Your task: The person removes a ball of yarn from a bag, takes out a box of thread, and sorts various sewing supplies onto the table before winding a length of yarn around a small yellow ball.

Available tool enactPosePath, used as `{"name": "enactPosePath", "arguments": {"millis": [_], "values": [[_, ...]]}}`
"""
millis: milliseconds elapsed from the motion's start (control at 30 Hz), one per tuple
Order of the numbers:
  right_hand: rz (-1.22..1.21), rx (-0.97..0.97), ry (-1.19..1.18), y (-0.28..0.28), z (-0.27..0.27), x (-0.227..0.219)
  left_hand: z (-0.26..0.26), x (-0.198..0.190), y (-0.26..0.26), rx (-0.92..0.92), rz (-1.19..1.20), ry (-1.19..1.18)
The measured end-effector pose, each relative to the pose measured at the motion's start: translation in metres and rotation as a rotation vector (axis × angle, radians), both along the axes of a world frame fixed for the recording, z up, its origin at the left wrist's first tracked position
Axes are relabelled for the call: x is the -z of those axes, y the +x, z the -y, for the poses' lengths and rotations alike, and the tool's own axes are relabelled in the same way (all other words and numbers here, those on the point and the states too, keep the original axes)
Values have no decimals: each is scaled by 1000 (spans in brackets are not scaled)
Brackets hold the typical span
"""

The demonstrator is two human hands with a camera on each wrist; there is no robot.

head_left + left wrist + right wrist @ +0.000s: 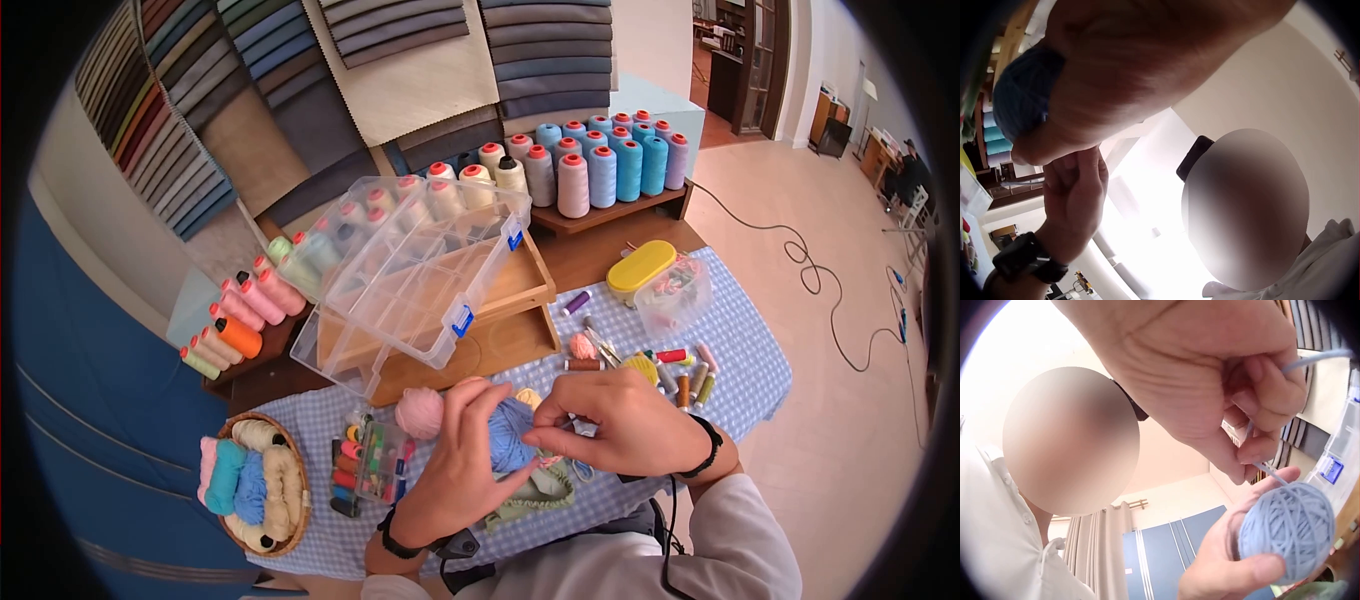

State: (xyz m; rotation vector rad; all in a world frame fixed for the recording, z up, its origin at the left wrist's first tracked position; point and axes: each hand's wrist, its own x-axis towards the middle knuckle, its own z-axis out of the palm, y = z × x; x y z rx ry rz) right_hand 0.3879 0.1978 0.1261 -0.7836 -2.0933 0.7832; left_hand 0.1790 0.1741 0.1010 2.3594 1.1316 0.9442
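Note:
My left hand [455, 465] grips a ball of light blue yarn [508, 440], thumb on the near side and fingers behind it. In the right wrist view the yarn ball [1291, 531] sits against that palm, its wraps crossing in many directions. Beside it, my right hand [635, 430] pinches the yarn strand [1319, 359] between thumb and curled fingers. A short taut length runs from those fingertips to the top of the ball. From the left wrist, the ball is partly hidden behind my left hand [1122, 81]. A green knitted piece [535, 495] lies below the hands.
A pink yarn ball [419, 413] and an open box of small thread spools [383, 462] are left of the hands. Further left stands a yarn basket [303, 500]. Behind are a clear divided case [420, 270] and a yellow-lidded container [641, 267]; loose spools [684, 390] lie rightward.

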Motion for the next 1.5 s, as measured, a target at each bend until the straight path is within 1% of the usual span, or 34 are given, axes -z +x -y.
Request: {"name": "enactPosePath", "arguments": {"millis": [33,67,133,200,233,300,333,400,433,500,533,600,733,767,867,933,1000,1067,1233,1367,1500], "values": [[0,-2,1,1,2,-1,0,-3,1,-70,-28,33],[4,1,-43,1,5,-4,0,-3,1,-72,-28,34],[6,0,-83,2,12,-12,0,-4,0,-133,62,110],[7,35,-241,1,16,-19,1,-2,-1,-125,87,145],[5,33,-238,1,16,-19,1,-2,-2,-112,115,178],[76,5,-146,2,16,-18,1,-3,-3,-128,109,211],[75,4,-143,2,16,-15,2,-4,-3,-141,104,242],[-65,-65,-11,1,14,-7,2,-6,-3,-142,91,241],[-66,-66,-9,0,12,-4,2,-7,-4,-144,80,236],[-77,-121,91,-2,11,-1,2,-7,-3,-137,84,234],[-77,-122,92,-1,11,-2,2,-7,-3,-131,90,228],[1,-129,71,1,12,-6,3,-9,-2,-127,104,216],[2,-128,87,0,12,-5,4,-9,0,-143,150,210],[-29,-134,124,-1,11,-3,4,-8,-1,-145,151,209],[-60,-142,168,0,9,-3,0,-5,-5,-101,217,179],[-58,-143,176,1,9,-3,-3,-3,-6,-27,348,77],[-52,-152,214,0,9,-2,-3,-4,-7,-14,336,56],[-47,-151,204,1,9,-3,-3,-4,-9,-1,323,37],[8,-156,184,1,13,-6,-7,3,-11,-3,430,15],[32,-134,224,0,12,-6,-7,3,-12,-10,412,34],[14,-132,227,-1,14,-5,-6,5,-13,-6,457,55]]}}
